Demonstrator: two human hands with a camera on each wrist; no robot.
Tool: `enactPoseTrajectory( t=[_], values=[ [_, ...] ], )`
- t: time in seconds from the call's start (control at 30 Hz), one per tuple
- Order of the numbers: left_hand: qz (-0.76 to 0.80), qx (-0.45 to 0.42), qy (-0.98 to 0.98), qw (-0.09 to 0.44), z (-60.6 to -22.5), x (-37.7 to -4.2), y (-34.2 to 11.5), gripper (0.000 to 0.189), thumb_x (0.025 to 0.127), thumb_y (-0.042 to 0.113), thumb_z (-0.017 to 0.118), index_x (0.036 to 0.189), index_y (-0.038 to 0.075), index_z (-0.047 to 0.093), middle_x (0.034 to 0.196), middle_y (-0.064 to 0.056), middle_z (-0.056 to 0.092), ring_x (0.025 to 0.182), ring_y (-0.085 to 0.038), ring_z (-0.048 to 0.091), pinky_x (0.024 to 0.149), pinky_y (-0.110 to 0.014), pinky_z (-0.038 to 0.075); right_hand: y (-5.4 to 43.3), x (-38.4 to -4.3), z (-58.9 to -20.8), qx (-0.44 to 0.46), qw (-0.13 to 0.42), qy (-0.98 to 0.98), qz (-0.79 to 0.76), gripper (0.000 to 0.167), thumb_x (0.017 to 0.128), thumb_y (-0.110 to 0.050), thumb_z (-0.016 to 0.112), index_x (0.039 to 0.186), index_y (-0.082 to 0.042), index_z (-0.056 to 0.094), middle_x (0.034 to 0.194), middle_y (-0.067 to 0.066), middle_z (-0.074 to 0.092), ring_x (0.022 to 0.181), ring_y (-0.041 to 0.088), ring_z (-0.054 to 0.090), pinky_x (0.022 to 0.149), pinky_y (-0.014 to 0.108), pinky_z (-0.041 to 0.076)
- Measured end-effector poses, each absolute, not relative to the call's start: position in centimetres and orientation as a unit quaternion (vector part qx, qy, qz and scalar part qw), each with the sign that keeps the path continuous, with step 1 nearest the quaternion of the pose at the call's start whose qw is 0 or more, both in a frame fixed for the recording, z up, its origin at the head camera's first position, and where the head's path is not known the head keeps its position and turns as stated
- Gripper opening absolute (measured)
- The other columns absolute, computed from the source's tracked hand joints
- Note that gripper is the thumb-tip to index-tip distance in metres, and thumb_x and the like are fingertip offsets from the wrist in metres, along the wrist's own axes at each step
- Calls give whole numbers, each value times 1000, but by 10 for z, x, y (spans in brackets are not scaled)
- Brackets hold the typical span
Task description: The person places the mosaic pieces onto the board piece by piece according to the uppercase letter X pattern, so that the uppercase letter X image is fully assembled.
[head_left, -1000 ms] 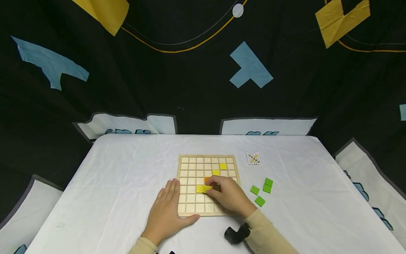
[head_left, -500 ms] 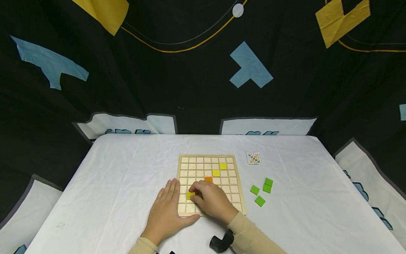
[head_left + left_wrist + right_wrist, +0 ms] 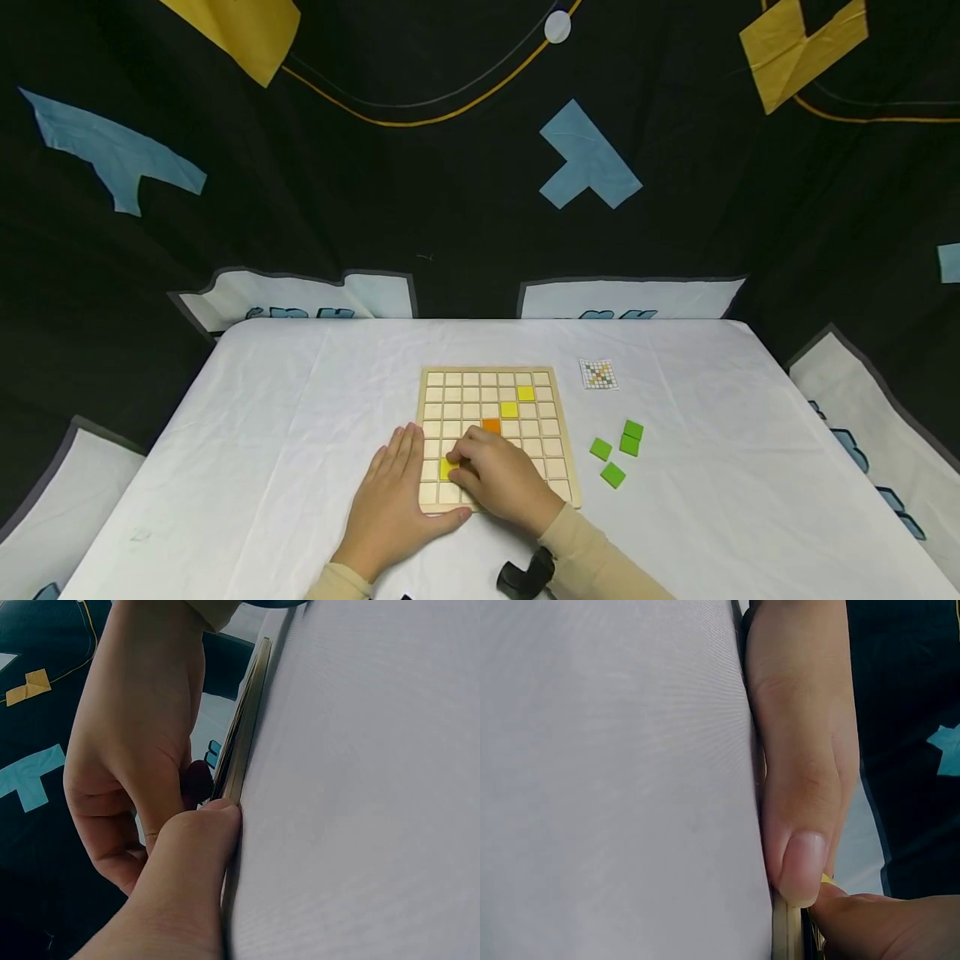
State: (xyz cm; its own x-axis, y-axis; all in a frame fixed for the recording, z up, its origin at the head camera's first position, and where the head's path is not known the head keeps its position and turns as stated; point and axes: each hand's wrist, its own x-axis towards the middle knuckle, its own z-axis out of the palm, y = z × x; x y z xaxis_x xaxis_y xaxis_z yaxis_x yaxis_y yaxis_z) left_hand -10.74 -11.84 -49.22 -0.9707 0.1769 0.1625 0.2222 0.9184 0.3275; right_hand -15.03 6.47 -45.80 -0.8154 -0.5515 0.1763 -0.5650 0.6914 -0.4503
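The white-clothed table (image 3: pixel 262 433) carries the wooden grid board (image 3: pixel 495 385). My left hand (image 3: pixel 393 492) lies flat with straight fingers, thumb against the board's near left edge. My right hand (image 3: pixel 498 479) curls over the board's lower left cells, fingertips pinching a yellow tile (image 3: pixel 447 469) there. Three green tiles (image 3: pixel 617 452) lie well apart to the right.

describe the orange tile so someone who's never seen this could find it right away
On the white table lies a wooden grid board. Near its middle, just beyond the right hand, sits the orange tile. It is the board's only orange square; the tiles nearby are yellow.
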Motion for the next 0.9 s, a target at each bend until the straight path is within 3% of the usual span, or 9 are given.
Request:
enactPoseTrajectory(
  t=[0.4, 0.7, 0.9],
  values=[
    [-179, -95, -978, 57, -493, -106, -117, 128, 71, 90, 52, 155, -2, 23, 165, -15, 20, 154, -30, 19, 124, -49, 22, 84, -143, -451, 311, -2, -918, 244, 9, 93, -24, 71, 98, -20, 75, 85, -14, 59, 71, -3, 49, 63, 14, 45],
    [-181, -92, -978, 54, -492, -107, -116, 128, 71, 88, 55, 156, -1, 20, 165, -14, 18, 155, -30, 17, 125, -48, 20, 147, -151, -444, 208, 31, -946, 248, 14, 91, -26, 73, 104, -22, 73, 82, -18, 55, 69, 0, 49, 62, 18, 44],
    [-179, -92, -978, 57, -492, -107, -117, 129, 71, 89, 55, 156, -1, 20, 165, -14, 18, 154, -30, 17, 125, -48, 19, 202, -160, -445, 115, 46, -966, 227, 21, 91, -22, 73, 111, -16, 72, 84, -9, 57, 65, 6, 47, 57, 23, 40]
  ],
)
